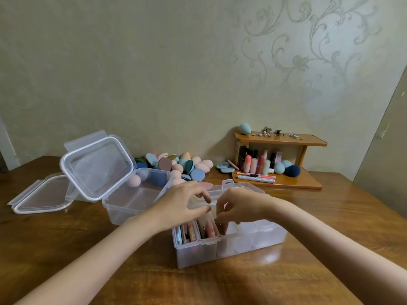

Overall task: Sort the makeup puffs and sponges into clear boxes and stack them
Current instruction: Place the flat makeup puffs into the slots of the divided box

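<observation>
Nearest me, both hands are working over the divided clear box (229, 243). The right hand (240, 205) is curling its fingertips down, seemingly tucking a flat puff (220, 227) beside those already standing on edge. The left hand (182, 205) is pinching the box's hinged lid (237, 188). So filling is under way; next it needs another puff fetched. Beyond, the open second box (136, 201) is holding one pink sponge (134, 180), and the unsorted pile (176, 165) is waiting by the wall.

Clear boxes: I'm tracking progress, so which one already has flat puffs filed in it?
The divided box nearest the person, under both hands; puffs stand in its left compartments. The larger box behind holds only a pink egg sponge.
</observation>
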Available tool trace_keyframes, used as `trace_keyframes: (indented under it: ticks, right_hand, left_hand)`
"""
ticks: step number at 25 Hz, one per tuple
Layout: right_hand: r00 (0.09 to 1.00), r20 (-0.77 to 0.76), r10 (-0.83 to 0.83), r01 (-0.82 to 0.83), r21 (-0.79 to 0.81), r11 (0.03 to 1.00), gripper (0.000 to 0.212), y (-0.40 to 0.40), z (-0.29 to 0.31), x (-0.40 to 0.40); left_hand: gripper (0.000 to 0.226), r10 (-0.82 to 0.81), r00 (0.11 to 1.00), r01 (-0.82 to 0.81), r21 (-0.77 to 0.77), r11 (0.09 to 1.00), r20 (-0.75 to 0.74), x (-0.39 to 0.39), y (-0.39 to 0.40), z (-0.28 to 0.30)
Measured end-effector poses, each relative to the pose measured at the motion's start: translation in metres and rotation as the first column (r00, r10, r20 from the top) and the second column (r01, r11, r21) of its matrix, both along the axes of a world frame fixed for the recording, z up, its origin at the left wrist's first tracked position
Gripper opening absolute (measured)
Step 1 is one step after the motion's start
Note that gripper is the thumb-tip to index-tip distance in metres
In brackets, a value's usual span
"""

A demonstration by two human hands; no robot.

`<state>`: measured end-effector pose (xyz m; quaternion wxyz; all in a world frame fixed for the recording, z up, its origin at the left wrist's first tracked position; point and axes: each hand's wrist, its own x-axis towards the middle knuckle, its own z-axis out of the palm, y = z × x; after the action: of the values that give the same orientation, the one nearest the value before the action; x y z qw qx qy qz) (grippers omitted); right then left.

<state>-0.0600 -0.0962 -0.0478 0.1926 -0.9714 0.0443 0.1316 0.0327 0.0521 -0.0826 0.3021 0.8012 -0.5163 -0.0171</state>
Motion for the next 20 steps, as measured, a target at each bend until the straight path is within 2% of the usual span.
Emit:
trace_keyframes:
  ticks: [2,5,7,11,13,18,20]
  right_hand:
    - [0.997,0.074,-0.019,0.015,0.044,0.999,0.016,-0.009,0.009,0.013]
    - [0.904,0.349,-0.249,0.215,0.132,0.968,0.019,-0.035,0.016,0.065]
    - [0.905,0.316,-0.284,0.264,0.104,0.959,0.020,-0.038,0.008,0.103]
    - [0.982,0.062,-0.176,0.179,-0.042,0.983,0.042,-0.018,-0.035,0.154]
    - [0.979,0.033,-0.203,0.205,-0.077,0.976,0.044,-0.012,-0.046,0.162]
    - [0.974,0.105,-0.199,0.220,-0.255,0.942,0.036,-0.005,-0.033,0.152]
    - [0.939,0.315,-0.139,0.220,-0.238,0.946,0.028,-0.014,-0.017,0.134]
  left_hand:
    - [0.024,-0.043,0.999,0.045,0.062,0.997,-0.029,0.006,-0.006,-0.002]
    - [0.025,-0.065,0.992,0.076,0.096,0.992,-0.107,0.016,-0.010,-0.011]
    - [0.028,-0.052,0.989,0.062,0.068,0.996,-0.138,0.018,-0.008,-0.015]
    - [0.031,-0.067,0.992,0.072,0.044,0.996,-0.110,0.020,-0.006,-0.020]
    - [0.032,-0.059,0.993,0.065,0.054,0.996,-0.099,0.020,-0.005,-0.022]
    - [0.033,-0.055,0.996,0.060,0.063,0.996,-0.077,0.020,-0.004,-0.021]
    - [0.032,-0.060,0.996,0.064,0.067,0.996,-0.062,0.018,-0.003,-0.019]
